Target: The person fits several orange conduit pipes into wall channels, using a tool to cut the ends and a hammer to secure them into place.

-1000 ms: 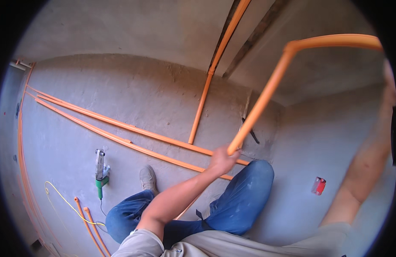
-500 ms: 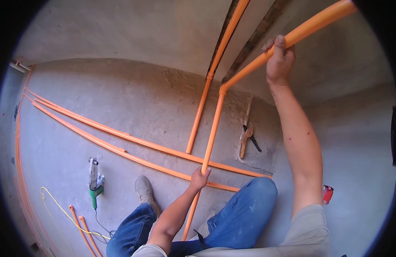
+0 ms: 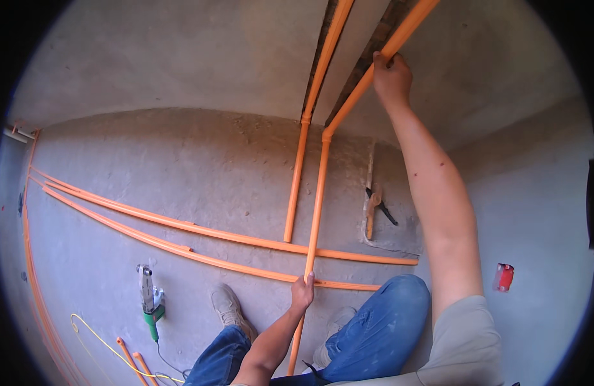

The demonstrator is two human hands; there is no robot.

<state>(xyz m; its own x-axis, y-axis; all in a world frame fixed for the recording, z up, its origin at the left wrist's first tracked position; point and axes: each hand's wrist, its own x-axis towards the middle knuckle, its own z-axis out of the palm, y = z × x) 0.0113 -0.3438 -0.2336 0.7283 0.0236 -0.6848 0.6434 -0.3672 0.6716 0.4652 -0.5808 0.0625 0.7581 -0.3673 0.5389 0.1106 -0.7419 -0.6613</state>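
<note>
Both my hands hold one orange plastic pipe (image 3: 318,199) that bends at an elbow fitting (image 3: 327,135) where the wall meets the floor. My left hand (image 3: 302,294) is closed round its lower run, beside the point where it passes over a pair of long floor pipes (image 3: 232,239). Higher up, my right hand (image 3: 392,76) grips the rising run next to a dark groove cut in the wall (image 3: 358,83). The right fingers are partly behind the pipe. To the left, another bent orange pipe (image 3: 296,183) rises into a second groove.
A green-handled pipe welding tool (image 3: 149,301) stands on the floor at left, beside a yellow cord (image 3: 104,341) and two short orange pipes (image 3: 131,360). Near the wall lies a black-handled tool (image 3: 382,206). A red box (image 3: 503,277) is at the right.
My right hand has moved left, bringing the rising run of the pipe closer to the wall groove. My left hand keeps its hold on the lower run. The view has shifted slightly.
</note>
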